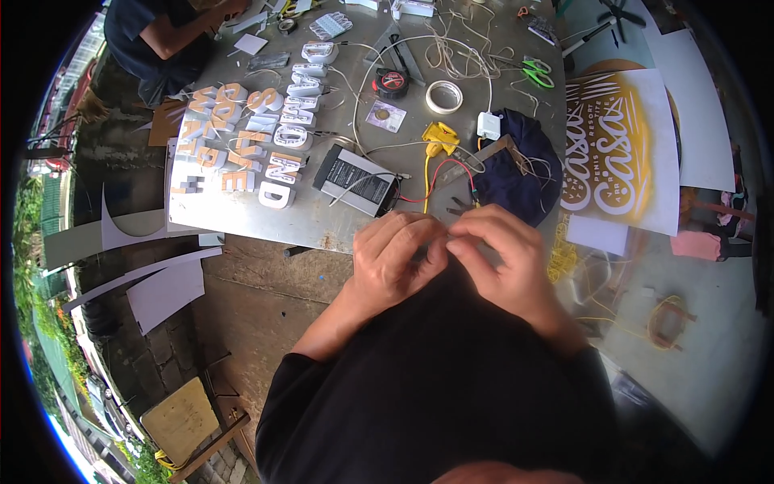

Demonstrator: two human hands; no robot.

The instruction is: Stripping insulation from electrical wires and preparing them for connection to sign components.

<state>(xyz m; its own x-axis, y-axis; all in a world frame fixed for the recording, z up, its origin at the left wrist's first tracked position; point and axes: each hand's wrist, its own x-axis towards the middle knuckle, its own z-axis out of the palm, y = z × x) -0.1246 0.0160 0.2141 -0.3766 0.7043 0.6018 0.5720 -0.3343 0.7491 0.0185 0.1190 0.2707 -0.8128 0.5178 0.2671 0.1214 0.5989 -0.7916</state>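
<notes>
Over the table's near edge, my left hand [393,252] and my right hand [501,252] meet with thumbs and fingertips pinched together. Whatever sits between them is too small to make out. Just beyond my left hand lies a grey-and-black power supply box [357,181] with a printed label. A red wire [429,177] curves from it toward the spot behind my right hand. Further off rests a yellow plastic piece [440,139], and a yellow cord [426,184] runs from it toward me. Dark blue cloth [528,173] is bunched past my right hand, beside a white adapter [488,126].
Channel letters [278,181] stand in rows on the metal table [234,228] at left. A tape roll [429,106], a tape measure [391,84], green-handled scissors [536,76] and loose cables lie beyond. Another person [161,36] works far left. A stencilled sheet [657,165] lies right.
</notes>
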